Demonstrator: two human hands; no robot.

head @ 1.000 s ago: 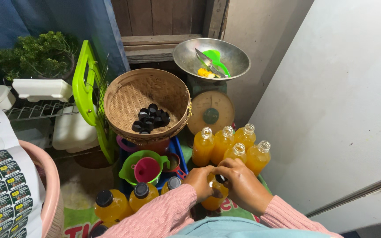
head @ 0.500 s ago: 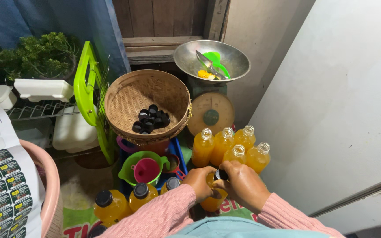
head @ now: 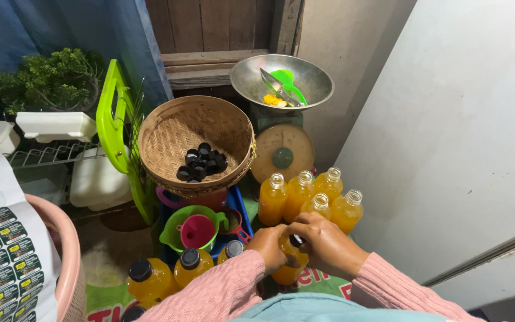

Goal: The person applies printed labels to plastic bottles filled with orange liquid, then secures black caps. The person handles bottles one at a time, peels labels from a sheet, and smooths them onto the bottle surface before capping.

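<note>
Just an orange juice bottle (head: 285, 271), black-capped

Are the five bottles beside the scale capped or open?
Open: all five bottles show bare clear necks, with no black caps on them.

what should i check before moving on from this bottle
1. Bottle held steady: ok, left hand wraps its side.
2. Black cap on the neck: ok, right hand is over it.
3. Cap fully tight: cannot tell, fingers hide the thread.
4. Spare caps at hand: ok, a pile lies in the basket.
5. Open bottles upright: ok, five stand capless by the scale.
6. Capped bottles kept apart: ok, they stand to the left, near the funnel.
</note>
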